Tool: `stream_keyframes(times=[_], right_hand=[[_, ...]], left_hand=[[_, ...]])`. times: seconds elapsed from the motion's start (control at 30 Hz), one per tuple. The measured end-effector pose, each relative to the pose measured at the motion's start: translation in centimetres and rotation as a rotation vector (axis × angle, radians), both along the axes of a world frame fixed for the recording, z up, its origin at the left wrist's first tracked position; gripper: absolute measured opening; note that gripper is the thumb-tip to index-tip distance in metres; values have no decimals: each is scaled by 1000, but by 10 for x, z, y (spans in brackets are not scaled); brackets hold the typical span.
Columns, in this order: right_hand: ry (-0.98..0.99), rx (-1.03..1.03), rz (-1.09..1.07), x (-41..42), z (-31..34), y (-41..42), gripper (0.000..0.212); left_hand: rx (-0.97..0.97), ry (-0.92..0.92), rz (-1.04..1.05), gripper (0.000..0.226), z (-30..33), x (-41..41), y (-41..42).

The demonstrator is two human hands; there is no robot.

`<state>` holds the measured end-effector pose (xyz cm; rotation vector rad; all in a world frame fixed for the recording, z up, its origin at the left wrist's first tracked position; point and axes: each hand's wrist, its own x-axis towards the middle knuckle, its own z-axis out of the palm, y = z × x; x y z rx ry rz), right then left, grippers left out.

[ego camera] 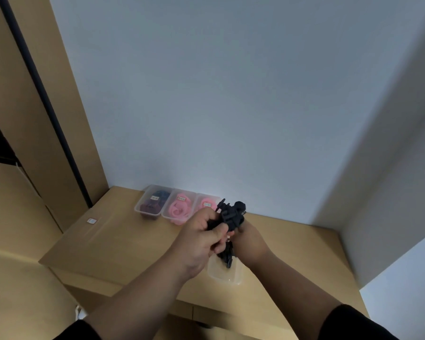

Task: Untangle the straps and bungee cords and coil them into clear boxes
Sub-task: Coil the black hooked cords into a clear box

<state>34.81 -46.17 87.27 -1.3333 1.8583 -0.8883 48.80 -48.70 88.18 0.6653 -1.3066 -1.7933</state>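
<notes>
A bundle of black straps with plastic buckles point(231, 214) is held up above the wooden table point(123, 244). My left hand point(201, 239) grips the bundle from the left, fingers curled round it. My right hand point(249, 238) holds it from the right, its fingers mostly hidden behind the straps. Loose black strap ends point(227, 255) hang down into a clear box point(225, 272) that stands on the table right under my hands.
Three clear boxes line the wall at the back: one with dark straps point(152, 203), and two with pink coiled cords point(179, 208) point(207, 203). A small white label point(91, 220) lies on the table's left part. A cupboard stands at left, a white wall at right.
</notes>
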Motion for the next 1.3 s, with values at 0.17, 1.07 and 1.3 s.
stream_keyframes(times=[0.17,1.07,1.3], right_hand=[[-341,163,-39,24,3,15,27],[-1141,250,-474,33,41,28,38],[-1247,154,-92,19,46,25,27]], left_hand=[[-239,-417,194,17,-4,6,-16],[-115,-301,102,27,-2,0,16],[4,-85,175,25,11,4,-3]])
